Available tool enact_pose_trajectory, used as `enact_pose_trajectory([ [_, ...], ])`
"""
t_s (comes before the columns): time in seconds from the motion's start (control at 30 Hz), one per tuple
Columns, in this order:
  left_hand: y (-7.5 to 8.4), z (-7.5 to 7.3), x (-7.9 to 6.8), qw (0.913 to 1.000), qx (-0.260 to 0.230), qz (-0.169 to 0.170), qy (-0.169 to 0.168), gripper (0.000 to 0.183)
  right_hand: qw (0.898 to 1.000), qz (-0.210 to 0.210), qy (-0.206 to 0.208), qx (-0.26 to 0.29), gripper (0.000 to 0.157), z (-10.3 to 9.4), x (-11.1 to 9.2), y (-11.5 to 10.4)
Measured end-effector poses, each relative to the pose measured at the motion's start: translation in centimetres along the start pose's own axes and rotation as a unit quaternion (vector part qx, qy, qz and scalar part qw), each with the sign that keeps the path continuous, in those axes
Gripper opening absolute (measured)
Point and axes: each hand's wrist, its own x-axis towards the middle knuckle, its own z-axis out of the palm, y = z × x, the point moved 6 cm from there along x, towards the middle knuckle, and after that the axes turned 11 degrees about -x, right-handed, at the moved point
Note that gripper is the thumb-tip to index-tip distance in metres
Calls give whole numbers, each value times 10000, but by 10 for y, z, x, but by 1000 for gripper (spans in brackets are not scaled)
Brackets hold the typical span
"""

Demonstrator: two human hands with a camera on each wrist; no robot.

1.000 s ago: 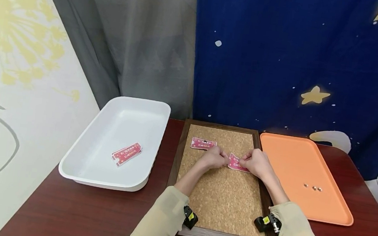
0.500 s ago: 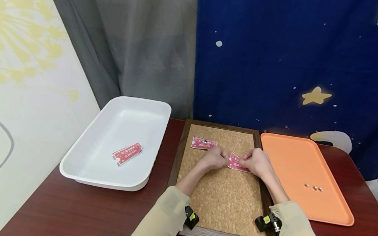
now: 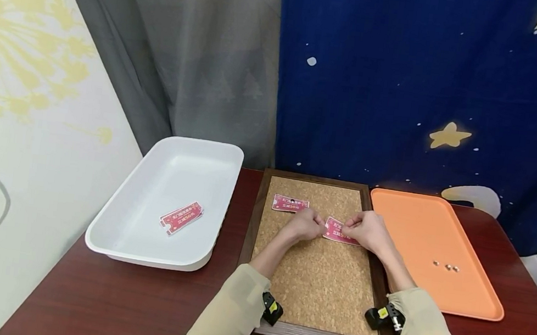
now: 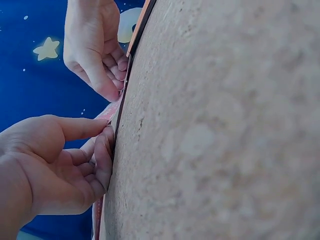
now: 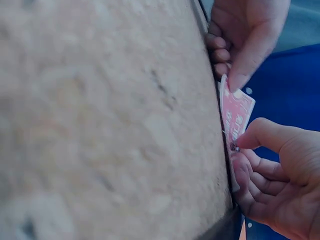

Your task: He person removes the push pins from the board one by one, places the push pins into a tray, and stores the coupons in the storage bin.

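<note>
Two hands (image 3: 306,225) (image 3: 370,233) on one coupon (image 3: 333,230), three pins (image 3: 448,267) on tray (image 3: 411,222)

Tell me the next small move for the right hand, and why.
Probably press the small metallic piece, likely a pin, down through the coupon into the cork board: the right hand pinches it at the coupon's face, the left hand pinches the coupon's left edge, and the other coupon bears a dark dot, perhaps a pin, near its top.
</note>
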Motion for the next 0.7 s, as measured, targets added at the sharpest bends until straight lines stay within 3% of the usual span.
enact_pose_trajectory([
  [0.3,-3,-5,-2,9994,-267,108,-213,4,9982,-158,15,584,15,-7,-9,6],
  [0.5,-5,-8,-5,9975,-563,45,-420,6,9977,-104,69,660,18,-11,-17,14],
  [0.7,-6,-11,-13,9976,-540,-42,-432,10,9965,-54,130,825,18,-18,-30,19],
])
